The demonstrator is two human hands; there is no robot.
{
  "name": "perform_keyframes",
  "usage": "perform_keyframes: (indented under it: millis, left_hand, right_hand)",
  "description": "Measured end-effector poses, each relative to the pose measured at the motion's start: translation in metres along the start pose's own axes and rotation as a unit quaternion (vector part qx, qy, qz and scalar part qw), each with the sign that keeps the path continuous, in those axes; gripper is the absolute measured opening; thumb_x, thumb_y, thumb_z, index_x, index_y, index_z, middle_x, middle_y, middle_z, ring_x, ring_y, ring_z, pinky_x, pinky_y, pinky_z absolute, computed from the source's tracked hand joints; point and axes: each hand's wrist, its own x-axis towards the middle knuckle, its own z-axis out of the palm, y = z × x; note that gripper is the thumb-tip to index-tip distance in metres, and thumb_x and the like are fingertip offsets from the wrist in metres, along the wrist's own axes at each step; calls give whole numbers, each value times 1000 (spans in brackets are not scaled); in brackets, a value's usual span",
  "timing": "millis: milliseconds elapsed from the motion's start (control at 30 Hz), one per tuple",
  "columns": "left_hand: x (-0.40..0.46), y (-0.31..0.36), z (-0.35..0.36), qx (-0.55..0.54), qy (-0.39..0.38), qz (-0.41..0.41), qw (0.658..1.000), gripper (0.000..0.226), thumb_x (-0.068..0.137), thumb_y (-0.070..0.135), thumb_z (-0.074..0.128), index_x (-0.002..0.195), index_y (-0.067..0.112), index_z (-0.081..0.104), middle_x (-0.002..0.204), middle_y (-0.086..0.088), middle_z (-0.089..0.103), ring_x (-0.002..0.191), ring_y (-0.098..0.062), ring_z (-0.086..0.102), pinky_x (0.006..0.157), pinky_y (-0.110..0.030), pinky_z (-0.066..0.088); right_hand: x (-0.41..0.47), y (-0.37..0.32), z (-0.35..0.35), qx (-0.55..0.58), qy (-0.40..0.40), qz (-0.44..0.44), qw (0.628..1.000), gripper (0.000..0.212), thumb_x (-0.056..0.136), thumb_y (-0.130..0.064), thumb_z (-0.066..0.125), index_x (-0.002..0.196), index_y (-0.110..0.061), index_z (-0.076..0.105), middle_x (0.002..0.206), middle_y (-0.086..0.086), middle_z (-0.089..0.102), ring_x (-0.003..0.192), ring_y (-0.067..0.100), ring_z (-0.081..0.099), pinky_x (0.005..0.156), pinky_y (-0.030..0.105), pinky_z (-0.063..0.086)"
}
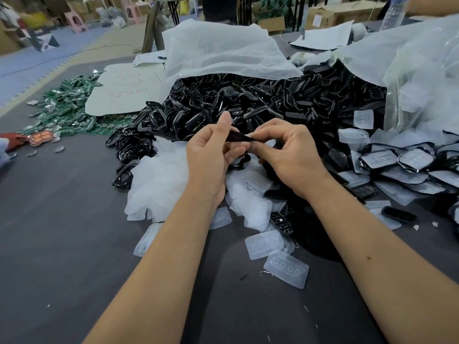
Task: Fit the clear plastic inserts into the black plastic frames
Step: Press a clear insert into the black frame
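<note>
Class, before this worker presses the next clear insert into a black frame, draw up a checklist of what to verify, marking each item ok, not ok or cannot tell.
1. Black frame held by both hands: ok, left hand and right hand pinch it.
2. Clear insert seated in that frame: cannot tell, fingers hide it.
3. Spare clear inserts within reach: ok, loose on the table.
4. Frame supply: ok, a heap spills from the bag.
5. Finished pieces set apart: ok, at right.

Thin black plastic frame (239, 137): edge-on, pinched between both hands.
Clear rectangular plastic inserts (285, 268): loose, below hands.
</note>
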Motion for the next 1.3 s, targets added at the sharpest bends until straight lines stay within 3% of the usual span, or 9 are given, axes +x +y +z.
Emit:
perform_keyframes:
  millis: [100,233,367,533,700,867,1100,1200,1300]
  left_hand:
    - [0,-2,-1,2,-18,12,1000,25,105,17,62,84,7,70,73,-6,72,61,-14,71,59,-18,56]
    - [-2,-4,-4,34,-44,18,998,14,102,0,60,104,6,72,82,-3,76,66,-12,71,61,-18,55]
    - [-1,-4,-5,44,-48,17,998,13,101,4,63,109,4,74,86,-4,76,65,-9,66,59,-18,53]
    - [2,-7,-4,63,-35,18,997,14,100,6,66,111,3,75,80,-3,73,66,-7,61,59,-21,51]
    - [1,-9,-2,55,-8,21,998,17,101,13,68,110,0,73,78,-7,68,64,-10,58,57,-22,52]
    - [0,-8,1,55,-8,22,998,14,102,14,67,103,1,70,79,-5,74,65,-11,68,60,-21,55]
    - [-3,-5,0,44,-31,25,998,10,102,12,66,96,5,68,79,-6,74,66,-13,69,60,-23,55]
    - [-2,-8,0,66,-43,39,996,7,101,10,67,94,7,67,81,-8,74,72,-15,69,63,-26,57]
    - [-2,-10,0,77,-47,49,995,8,100,8,68,93,9,67,78,-7,73,70,-15,67,63,-26,57]
  right_hand:
    - [1,2,-3,100,-12,82,992,4,91,-6,79,92,-10,80,76,0,72,65,9,63,62,20,52]
    - [1,3,-8,172,-28,131,976,2,89,-12,80,88,-12,81,71,4,69,64,14,59,61,24,51]
    - [3,2,-10,222,-42,144,964,8,89,-12,78,85,-16,83,77,8,70,69,16,63,67,26,52]
    - [5,4,-11,291,-52,141,945,22,96,-2,66,97,-16,82,93,7,78,83,16,71,74,26,58]
    - [3,6,-12,321,-90,119,936,24,78,-2,76,94,-19,84,93,6,80,85,16,76,78,26,60]
    - [4,8,-10,330,-69,114,935,23,70,-4,80,88,-17,84,81,4,78,76,18,76,74,25,60]
    - [4,8,-11,323,-59,102,939,27,79,6,74,104,-5,75,82,6,78,75,18,75,72,24,58]
    - [4,7,-8,291,-37,99,951,27,89,15,60,97,-6,75,86,9,78,80,21,74,72,28,57]
    - [4,4,-9,301,-49,112,946,31,92,9,51,92,-7,78,90,12,78,85,24,73,79,34,59]
